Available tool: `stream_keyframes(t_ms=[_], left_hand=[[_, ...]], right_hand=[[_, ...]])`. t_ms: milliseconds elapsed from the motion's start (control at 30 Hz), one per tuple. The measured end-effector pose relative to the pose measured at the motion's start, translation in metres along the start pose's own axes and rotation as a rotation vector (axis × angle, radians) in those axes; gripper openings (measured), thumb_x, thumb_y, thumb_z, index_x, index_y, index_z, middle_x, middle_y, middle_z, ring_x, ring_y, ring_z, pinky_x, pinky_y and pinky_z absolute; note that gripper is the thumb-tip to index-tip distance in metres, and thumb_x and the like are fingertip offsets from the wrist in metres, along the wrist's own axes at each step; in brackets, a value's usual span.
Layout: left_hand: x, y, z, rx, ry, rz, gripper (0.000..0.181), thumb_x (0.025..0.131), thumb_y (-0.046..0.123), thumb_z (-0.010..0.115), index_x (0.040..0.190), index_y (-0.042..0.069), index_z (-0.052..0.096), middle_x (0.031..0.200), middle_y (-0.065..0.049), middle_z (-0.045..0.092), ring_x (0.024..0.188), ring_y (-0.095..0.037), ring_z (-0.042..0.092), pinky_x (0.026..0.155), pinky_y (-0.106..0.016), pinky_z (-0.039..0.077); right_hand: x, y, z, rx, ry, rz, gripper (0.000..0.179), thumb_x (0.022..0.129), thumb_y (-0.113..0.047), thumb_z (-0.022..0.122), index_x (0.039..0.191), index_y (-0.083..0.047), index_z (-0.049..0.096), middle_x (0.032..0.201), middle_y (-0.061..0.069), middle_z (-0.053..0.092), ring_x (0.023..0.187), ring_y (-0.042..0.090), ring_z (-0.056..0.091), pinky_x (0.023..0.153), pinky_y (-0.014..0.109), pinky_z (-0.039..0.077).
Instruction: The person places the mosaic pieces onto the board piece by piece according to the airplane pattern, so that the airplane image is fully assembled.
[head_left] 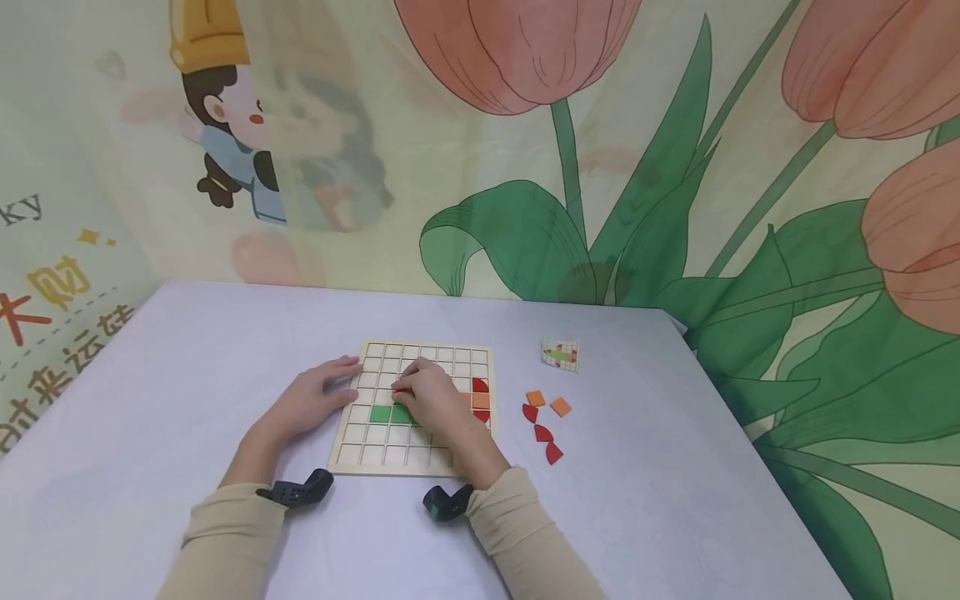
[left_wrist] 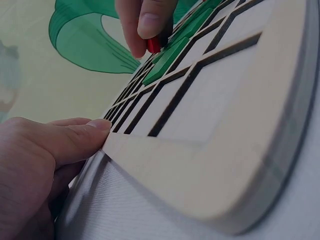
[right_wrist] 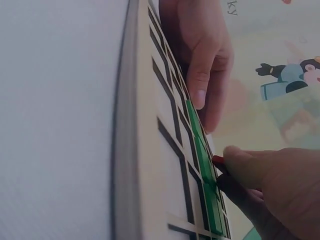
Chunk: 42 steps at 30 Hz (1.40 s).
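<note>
A pale wooden grid board (head_left: 352, 456) lies on the table. My right hand (head_left: 433, 397) is over its middle, pinching a small red piece (left_wrist: 153, 45) between thumb and fingertips just beside green square tiles (head_left: 380, 413). Part of the green row is hidden under that hand. Against the board's left edge rests my left hand (head_left: 311, 398), its thumb and fingers spread and touching the rim. Near the right side of the grid sit orange tiles (head_left: 481, 401), with a red quarter-round piece (head_left: 481, 385) above and another below.
Right of the board lie two loose orange squares (head_left: 561, 407) and three red quarter-round pieces (head_left: 543, 433). Behind them is a small pattern card (head_left: 561, 356) with a coloured grid picture. A printed cloth (head_left: 495, 250) with tulips hangs behind the white-covered table (head_left: 675, 500).
</note>
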<state>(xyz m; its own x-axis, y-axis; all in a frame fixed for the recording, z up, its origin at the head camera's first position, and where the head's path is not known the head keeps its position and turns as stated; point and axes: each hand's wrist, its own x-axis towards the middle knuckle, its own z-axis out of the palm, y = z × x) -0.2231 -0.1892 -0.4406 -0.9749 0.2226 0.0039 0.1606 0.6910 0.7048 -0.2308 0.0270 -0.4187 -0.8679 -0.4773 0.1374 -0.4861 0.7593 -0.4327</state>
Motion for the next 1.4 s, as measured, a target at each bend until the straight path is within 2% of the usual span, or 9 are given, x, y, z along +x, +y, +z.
stream_keyframes(t_ms=[100, 267, 500, 700, 833, 1033, 1233, 1400], left_hand=[[-0.001, 0.001, -0.001, -0.006, -0.005, -0.007, 0.051, 0.093, 0.025, 0.059, 0.139, 0.007, 0.047, 0.153, -0.015, 0.032, 0.143, -0.041, 0.022, 0.114, -0.062, 0.018], [-0.001, 0.002, -0.001, -0.01, -0.008, -0.021, 0.052, 0.092, 0.026, 0.059, 0.14, 0.008, 0.047, 0.154, -0.015, 0.032, 0.143, -0.041, 0.022, 0.114, -0.062, 0.018], [0.0, 0.002, 0.0, -0.003, -0.007, -0.018, 0.051, 0.092, 0.024, 0.06, 0.139, 0.008, 0.047, 0.153, -0.013, 0.033, 0.143, -0.039, 0.022, 0.115, -0.061, 0.018], [0.001, 0.002, -0.001, 0.003, -0.008, -0.018, 0.052, 0.092, 0.024, 0.06, 0.14, 0.008, 0.047, 0.153, -0.013, 0.033, 0.143, -0.039, 0.022, 0.114, -0.061, 0.018], [0.001, 0.002, -0.002, 0.008, -0.01, -0.01, 0.052, 0.092, 0.024, 0.06, 0.139, 0.007, 0.048, 0.153, -0.014, 0.033, 0.143, -0.039, 0.022, 0.114, -0.061, 0.018], [0.0, 0.002, -0.002, 0.007, -0.009, -0.011, 0.052, 0.092, 0.024, 0.06, 0.139, 0.006, 0.047, 0.153, -0.014, 0.033, 0.143, -0.04, 0.022, 0.114, -0.061, 0.018], [0.0, 0.003, -0.002, 0.005, -0.007, -0.017, 0.052, 0.092, 0.024, 0.06, 0.139, 0.007, 0.047, 0.153, -0.014, 0.033, 0.143, -0.04, 0.022, 0.114, -0.061, 0.018], [-0.001, 0.003, -0.003, 0.0, -0.009, -0.019, 0.052, 0.092, 0.024, 0.06, 0.139, 0.006, 0.047, 0.153, -0.015, 0.032, 0.143, -0.041, 0.022, 0.114, -0.062, 0.017]], right_hand=[[0.001, -0.004, 0.002, -0.016, -0.01, 0.002, 0.027, 0.089, -0.02, 0.066, 0.115, -0.016, 0.07, 0.113, -0.001, 0.062, 0.104, 0.012, 0.059, 0.09, 0.017, 0.051], [0.001, -0.009, 0.006, 0.017, -0.007, 0.0, 0.032, 0.089, -0.016, 0.066, 0.12, -0.016, 0.067, 0.12, -0.002, 0.062, 0.111, 0.011, 0.058, 0.096, 0.017, 0.049], [0.003, -0.012, 0.011, -0.018, 0.018, 0.005, 0.032, 0.089, -0.019, 0.066, 0.121, -0.018, 0.067, 0.118, -0.005, 0.056, 0.102, 0.009, 0.057, 0.091, 0.017, 0.05], [0.006, -0.014, 0.012, -0.045, 0.045, 0.019, 0.031, 0.086, -0.019, 0.07, 0.117, -0.017, 0.069, 0.112, -0.003, 0.061, 0.1, 0.01, 0.057, 0.088, 0.017, 0.05], [0.007, -0.015, 0.012, -0.074, 0.056, 0.045, 0.029, 0.084, -0.022, 0.072, 0.113, -0.019, 0.071, 0.108, -0.002, 0.065, 0.102, 0.012, 0.057, 0.089, 0.021, 0.05], [0.007, -0.015, 0.012, -0.083, 0.048, 0.049, 0.026, 0.085, -0.023, 0.072, 0.11, -0.018, 0.073, 0.107, -0.002, 0.068, 0.102, 0.012, 0.058, 0.089, 0.022, 0.049], [0.007, -0.017, 0.01, -0.12, 0.023, 0.061, 0.026, 0.086, -0.023, 0.071, 0.112, -0.018, 0.072, 0.109, -0.004, 0.069, 0.106, 0.012, 0.058, 0.095, 0.024, 0.049], [0.007, -0.016, 0.012, -0.126, 0.014, 0.048, 0.025, 0.086, -0.024, 0.07, 0.111, -0.018, 0.072, 0.104, -0.005, 0.07, 0.102, 0.012, 0.059, 0.092, 0.022, 0.049]])
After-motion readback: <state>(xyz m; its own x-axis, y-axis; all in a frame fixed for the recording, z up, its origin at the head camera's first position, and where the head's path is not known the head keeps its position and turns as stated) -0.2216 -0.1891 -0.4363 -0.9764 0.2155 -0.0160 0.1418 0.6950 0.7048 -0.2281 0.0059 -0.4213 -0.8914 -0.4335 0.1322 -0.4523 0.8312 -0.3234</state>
